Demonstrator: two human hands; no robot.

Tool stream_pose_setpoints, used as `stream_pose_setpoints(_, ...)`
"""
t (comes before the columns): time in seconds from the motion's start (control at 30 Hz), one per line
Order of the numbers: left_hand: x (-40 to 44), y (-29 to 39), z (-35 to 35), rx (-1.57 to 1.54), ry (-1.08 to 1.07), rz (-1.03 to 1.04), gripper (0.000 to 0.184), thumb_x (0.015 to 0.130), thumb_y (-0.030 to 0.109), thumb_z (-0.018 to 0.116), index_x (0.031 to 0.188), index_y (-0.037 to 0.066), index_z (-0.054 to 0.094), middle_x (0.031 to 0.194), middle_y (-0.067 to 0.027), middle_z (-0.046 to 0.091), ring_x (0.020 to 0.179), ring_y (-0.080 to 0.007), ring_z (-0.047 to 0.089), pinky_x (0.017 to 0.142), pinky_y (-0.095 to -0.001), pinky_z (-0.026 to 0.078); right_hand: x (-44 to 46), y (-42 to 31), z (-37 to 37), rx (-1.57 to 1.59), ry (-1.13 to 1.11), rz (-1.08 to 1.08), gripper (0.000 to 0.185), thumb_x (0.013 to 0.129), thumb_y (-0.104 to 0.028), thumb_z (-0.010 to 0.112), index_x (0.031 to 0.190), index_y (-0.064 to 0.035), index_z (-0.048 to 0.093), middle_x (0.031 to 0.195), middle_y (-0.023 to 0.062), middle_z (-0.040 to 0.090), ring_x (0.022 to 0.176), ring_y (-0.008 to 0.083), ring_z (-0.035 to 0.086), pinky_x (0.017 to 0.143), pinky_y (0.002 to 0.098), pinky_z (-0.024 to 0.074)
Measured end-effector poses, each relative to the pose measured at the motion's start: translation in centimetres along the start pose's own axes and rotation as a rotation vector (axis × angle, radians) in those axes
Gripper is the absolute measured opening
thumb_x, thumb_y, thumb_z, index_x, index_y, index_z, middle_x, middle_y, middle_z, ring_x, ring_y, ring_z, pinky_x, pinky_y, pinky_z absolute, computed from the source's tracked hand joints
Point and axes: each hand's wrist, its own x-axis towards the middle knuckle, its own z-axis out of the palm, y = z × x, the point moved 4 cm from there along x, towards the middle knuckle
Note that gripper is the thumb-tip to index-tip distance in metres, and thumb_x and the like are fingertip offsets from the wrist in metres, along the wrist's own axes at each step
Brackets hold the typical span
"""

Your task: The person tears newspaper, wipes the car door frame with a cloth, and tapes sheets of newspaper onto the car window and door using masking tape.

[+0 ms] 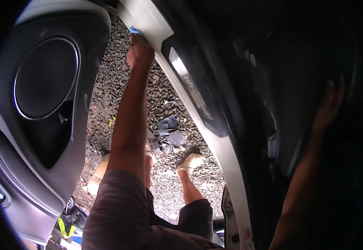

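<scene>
My left hand [140,52] reaches down the open doorway of a car with its fingers closed around a small blue cloth [134,30]. Only a bit of the cloth shows past the fingers, at the edge of the white door sill [150,18]. My right hand [330,104] lies inside the dark cabin with its fingers stretched out, against a dark surface I cannot make out. Between the two arms runs the sill with a scuff plate [192,85] lettered "HR-".
On the left the open car door [88,54] shows its speaker and pocket. Gravel [119,83] covers the ground below, with dark scraps [167,125] lying on it. My foot in a light clog [190,162] stands nearby. A yellow-green item [66,227] lies at lower left.
</scene>
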Motion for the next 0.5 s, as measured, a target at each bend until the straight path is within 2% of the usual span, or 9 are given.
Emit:
stream_pose_setpoints(0.07, 1.7, -0.9, 0.6, 0.016, 0.021, 0.030, 0.051, 0.107, 0.023, 0.045, 0.154, 0.002, 0.043, 0.156, -0.0229, 0.055, 0.122, -0.0444, 0.069, 0.103, -0.0539, 0.056, -0.3, -0.8, 0.0, -0.012, -0.006, 0.005, 0.058, 0.112, -0.036, 0.058, 0.157, -0.0001, 0.051, 0.159, 0.0216, 0.052, 0.149, 0.0342, 0.048, 0.125, 0.0407, 0.0357)
stream_pose_setpoints(0.13, 2.7, -2.4, 2.3, 0.074, 0.334, 0.236, 0.061, 0.107, 0.026, 0.047, 0.162, 0.003, 0.036, 0.150, -0.0190, 0.063, 0.122, -0.0421, 0.071, 0.106, -0.0524, 0.055, -0.4, -1.5, 0.0, -0.087, -0.022, 0.034, 0.056, 0.113, -0.035, 0.056, 0.158, -0.0023, 0.051, 0.159, 0.0206, 0.052, 0.150, 0.0333, 0.047, 0.125, 0.0409, 0.0354)
stream_pose_setpoints(0.17, 4.2, -3.3, 3.2, 0.147, 0.360, 0.213, 0.069, 0.106, 0.030, 0.050, 0.169, 0.011, 0.030, 0.146, -0.0162, 0.067, 0.121, -0.0397, 0.072, 0.106, -0.0511, 0.055, -0.3, -1.2, 0.0, -0.090, -0.023, 0.033, 0.056, 0.113, -0.035, 0.056, 0.158, -0.0023, 0.051, 0.159, 0.0206, 0.052, 0.150, 0.0333, 0.047, 0.125, 0.0409, 0.0354)
stream_pose_setpoints(0.27, 4.8, -0.8, -0.7, 0.038, 0.153, 0.074, 0.071, 0.105, 0.035, 0.054, 0.170, 0.019, 0.030, 0.145, -0.0164, 0.068, 0.120, -0.0395, 0.073, 0.104, -0.0512, 0.056, -0.2, 0.4, -0.2, -0.028, -0.027, 0.032, 0.053, 0.113, -0.033, 0.056, 0.157, -0.0039, 0.053, 0.159, 0.0196, 0.052, 0.149, 0.0320, 0.048, 0.124, 0.0404, 0.0369)
stream_pose_setpoints(0.33, 4.9, -1.0, -1.1, 0.002, 0.137, 0.046, 0.075, 0.103, 0.042, 0.057, 0.171, 0.025, 0.028, 0.136, -0.0205, 0.072, 0.117, -0.0413, 0.074, 0.101, -0.0521, 0.057, -0.4, 0.7, -0.3, -0.026, -0.052, -0.044, 0.052, 0.113, -0.032, 0.056, 0.156, -0.0032, 0.053, 0.159, 0.0187, 0.052, 0.148, 0.0304, 0.049, 0.123, 0.0394, 0.0387)
stream_pose_setpoints(0.4, 6.4, -2.0, -0.6, 0.125, 0.208, 0.045, 0.077, 0.103, 0.043, 0.058, 0.171, 0.023, 0.026, 0.125, -0.0248, 0.076, 0.113, -0.0437, 0.074, 0.098, -0.0538, 0.057, -0.6, -0.2, -0.2, -0.019, -0.027, -0.003, 0.051, 0.113, -0.032, 0.056, 0.156, -0.0029, 0.054, 0.158, 0.0182, 0.053, 0.146, 0.0300, 0.051, 0.122, 0.0388, 0.0403)
stream_pose_setpoints(0.43, 6.6, -2.5, -0.6, 0.100, 0.248, -0.034, 0.070, 0.102, 0.039, 0.059, 0.167, 0.024, 0.038, 0.120, -0.0273, 0.076, 0.112, -0.0457, 0.074, 0.098, -0.0541, 0.057, -0.5, -0.7, -0.1, -0.010, -0.005, 0.023, 0.051, 0.113, -0.031, 0.055, 0.155, -0.0025, 0.054, 0.157, 0.0178, 0.054, 0.145, 0.0296, 0.052, 0.120, 0.0383, 0.0419)
stream_pose_setpoints(0.47, 7.1, -3.2, -0.4, 0.103, 0.244, -0.041, 0.070, 0.102, 0.039, 0.059, 0.167, 0.024, 0.038, 0.120, -0.0273, 0.076, 0.112, -0.0457, 0.074, 0.098, -0.0541, 0.057, -0.5, -0.6, -0.1, -0.010, -0.013, 0.023, 0.051, 0.113, -0.031, 0.055, 0.155, -0.0025, 0.054, 0.157, 0.0178, 0.054, 0.145, 0.0296, 0.052, 0.120, 0.0383, 0.0419)
stream_pose_setpoints(0.5, 8.5, -4.1, -0.9, -0.057, 0.468, -0.006, 0.064, 0.102, 0.036, 0.059, 0.162, 0.020, 0.045, 0.122, -0.0268, 0.075, 0.114, -0.0461, 0.073, 0.100, -0.0535, 0.057, -0.4, -0.3, -0.1, -0.041, -0.023, -0.031, 0.051, 0.113, -0.031, 0.055, 0.155, -0.0016, 0.054, 0.157, 0.0178, 0.054, 0.144, 0.0293, 0.053, 0.120, 0.0383, 0.0421)
